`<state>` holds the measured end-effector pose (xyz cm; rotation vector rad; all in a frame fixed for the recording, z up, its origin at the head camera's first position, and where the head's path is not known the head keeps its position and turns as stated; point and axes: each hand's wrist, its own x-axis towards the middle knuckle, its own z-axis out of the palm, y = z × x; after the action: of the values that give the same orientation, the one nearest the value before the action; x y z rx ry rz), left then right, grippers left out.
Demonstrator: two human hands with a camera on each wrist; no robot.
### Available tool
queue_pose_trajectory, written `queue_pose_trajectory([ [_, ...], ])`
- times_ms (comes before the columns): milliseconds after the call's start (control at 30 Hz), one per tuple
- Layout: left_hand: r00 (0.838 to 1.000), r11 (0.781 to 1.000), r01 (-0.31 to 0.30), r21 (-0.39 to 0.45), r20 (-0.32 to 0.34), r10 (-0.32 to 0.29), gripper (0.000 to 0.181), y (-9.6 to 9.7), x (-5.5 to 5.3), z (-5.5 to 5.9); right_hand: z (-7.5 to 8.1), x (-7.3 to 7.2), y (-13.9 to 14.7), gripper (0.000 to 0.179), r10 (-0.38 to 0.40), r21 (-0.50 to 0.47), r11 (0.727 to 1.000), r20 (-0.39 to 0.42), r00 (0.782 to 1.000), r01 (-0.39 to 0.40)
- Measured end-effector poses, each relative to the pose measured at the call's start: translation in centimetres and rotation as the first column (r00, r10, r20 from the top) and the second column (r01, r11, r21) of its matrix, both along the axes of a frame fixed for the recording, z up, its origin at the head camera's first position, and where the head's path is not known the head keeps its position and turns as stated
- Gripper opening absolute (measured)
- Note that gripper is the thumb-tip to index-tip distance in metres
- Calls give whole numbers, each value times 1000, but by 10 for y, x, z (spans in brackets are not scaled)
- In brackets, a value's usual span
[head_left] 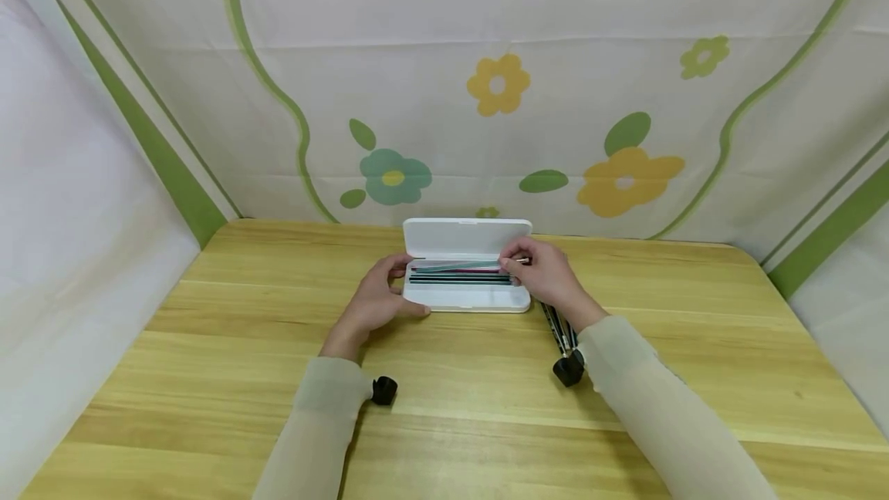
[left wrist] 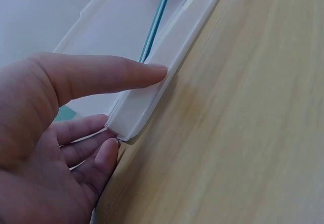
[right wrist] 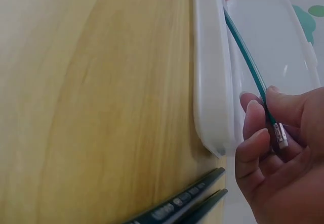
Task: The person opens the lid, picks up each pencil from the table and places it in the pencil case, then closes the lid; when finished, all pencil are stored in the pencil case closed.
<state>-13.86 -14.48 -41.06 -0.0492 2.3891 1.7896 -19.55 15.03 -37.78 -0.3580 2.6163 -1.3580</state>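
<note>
A white pencil case [head_left: 465, 299] lies on the table with its lid raised at the back. Several dark pencils [head_left: 458, 280] lie lengthwise inside it, along with a reddish one. My left hand [head_left: 378, 295] holds the case by its left end, thumb over the front rim and fingers at the end wall. In my right hand [head_left: 543, 268] a green pencil [right wrist: 248, 59] is pinched between thumb and fingers near its metal ferrule and eraser [right wrist: 281, 135]. That pencil slants down toward the left, its far end inside the case.
More dark pencils [head_left: 556, 326] lie on the wooden table [head_left: 458, 423], beside the case's right end and partly under my right wrist. A black wrist camera [head_left: 384, 390] sits at my left cuff. Behind the table hangs a flowered curtain [head_left: 417, 83].
</note>
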Motion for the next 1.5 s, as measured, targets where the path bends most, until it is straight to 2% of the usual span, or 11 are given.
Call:
queue_pose_trajectory([
  [300,1000,1000,4,5,-1,-4,95,0,0,0,-4,-2,-2,10,-3,33,999,-26,1000,4],
  [433,1000,1000,5,4,-1,-5,94,0,0,0,-5,-2,-4,7,-1,138,990,-109,994,16],
  [533,1000,1000,4,3,5,-4,95,0,0,0,-3,-1,-5,7,-17,228,972,-166,986,55],
  [700,1000,1000,0,9,7,0,95,0,0,0,0,0,-7,10,-58,307,943,-222,973,127],
  [1000,1000,1000,-4,5,5,4,97,1,0,0,-5,0,-11,22,-75,297,940,-308,948,171],
  [1100,1000,1000,-5,2,2,5,97,1,0,1,-5,0,-13,19,-75,305,936,-311,948,174],
  [1333,1000,1000,-10,-7,-2,10,95,1,-1,1,-6,0,-13,8,-54,259,956,-321,946,142],
  [1500,1000,1000,-12,-14,-2,12,96,1,-1,0,-7,0,-13,7,-28,303,944,-328,944,133],
])
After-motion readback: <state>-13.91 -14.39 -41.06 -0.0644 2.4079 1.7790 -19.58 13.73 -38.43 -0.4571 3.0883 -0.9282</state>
